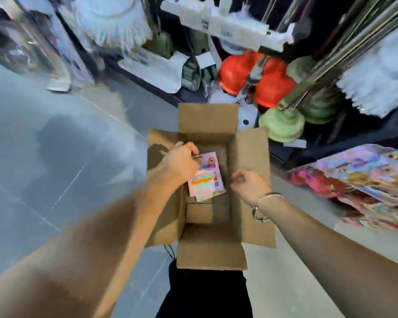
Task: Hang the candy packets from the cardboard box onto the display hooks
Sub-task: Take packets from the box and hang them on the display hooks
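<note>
An open cardboard box stands on the floor below me with its four flaps spread out. Inside it lie pink candy packets with orange and white print. My left hand reaches into the box and grips the top edge of a packet. Over the right flap hovers my right hand, fingers loosely curled and holding nothing; a metal bracelet sits on its wrist. No display hooks can be made out clearly in this blurred frame.
Grey tiled floor stretches to the left. Red and green plungers hang beyond the box. White mop heads hang at the right. A shelf of colourful packets juts in from the right. My dark trousers are below the box.
</note>
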Available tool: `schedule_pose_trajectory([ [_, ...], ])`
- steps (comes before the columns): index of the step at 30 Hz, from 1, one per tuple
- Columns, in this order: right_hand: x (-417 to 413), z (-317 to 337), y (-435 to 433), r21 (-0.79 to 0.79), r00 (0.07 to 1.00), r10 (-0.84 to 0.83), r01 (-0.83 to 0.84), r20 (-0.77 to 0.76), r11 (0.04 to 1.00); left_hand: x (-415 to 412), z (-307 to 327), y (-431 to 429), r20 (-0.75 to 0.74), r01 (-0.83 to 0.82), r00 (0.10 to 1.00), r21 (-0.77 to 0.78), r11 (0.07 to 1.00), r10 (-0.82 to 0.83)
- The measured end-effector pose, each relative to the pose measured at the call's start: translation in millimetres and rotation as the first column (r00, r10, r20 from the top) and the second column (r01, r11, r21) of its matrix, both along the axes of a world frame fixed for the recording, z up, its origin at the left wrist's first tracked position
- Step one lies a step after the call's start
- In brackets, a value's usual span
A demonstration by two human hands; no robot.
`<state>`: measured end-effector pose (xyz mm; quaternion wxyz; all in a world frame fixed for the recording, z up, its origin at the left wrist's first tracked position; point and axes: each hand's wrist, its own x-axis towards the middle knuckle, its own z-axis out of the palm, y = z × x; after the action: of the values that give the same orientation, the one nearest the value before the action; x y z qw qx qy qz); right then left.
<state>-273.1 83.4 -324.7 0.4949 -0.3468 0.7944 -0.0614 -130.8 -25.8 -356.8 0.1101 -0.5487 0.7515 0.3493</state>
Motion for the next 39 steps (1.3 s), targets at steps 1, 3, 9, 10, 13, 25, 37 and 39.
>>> schedule_pose_trajectory([
  [1,1,-32,1,0.033,1.000,-0.017,0.017,-0.001,0.999,5,-37,6,0.039,0.015,0.999,0.045,0.999,-0.017],
  [3,2,-83,2,0.077,0.997,-0.071,0.071,0.006,0.995,14,-99,16,0.080,0.033,0.996,0.136,0.990,-0.044],
  [9,8,-228,-1,0.163,0.994,-0.104,0.099,0.025,0.982,28,-216,39,0.128,-0.080,0.990,0.233,0.969,0.051],
  [10,10,-247,-1,0.173,0.993,-0.110,0.102,0.036,0.980,29,-229,43,0.128,-0.113,0.988,0.250,0.962,0.083],
  [13,17,-317,5,0.218,0.992,-0.112,0.096,0.061,0.971,26,-283,58,0.098,-0.155,0.986,0.301,0.941,0.131],
  [25,24,-419,-8,0.198,0.821,-0.561,0.536,0.104,0.821,12,-370,60,0.100,-0.446,0.869,0.580,0.681,0.484],
  [37,26,-425,-19,0.306,0.615,-0.741,0.675,0.268,0.671,1,-387,44,0.177,-0.628,0.714,0.590,0.507,0.677],
  [39,28,-423,-15,0.327,0.593,-0.749,0.674,0.296,0.663,1,-387,50,0.179,-0.627,0.697,0.621,0.470,0.694],
])
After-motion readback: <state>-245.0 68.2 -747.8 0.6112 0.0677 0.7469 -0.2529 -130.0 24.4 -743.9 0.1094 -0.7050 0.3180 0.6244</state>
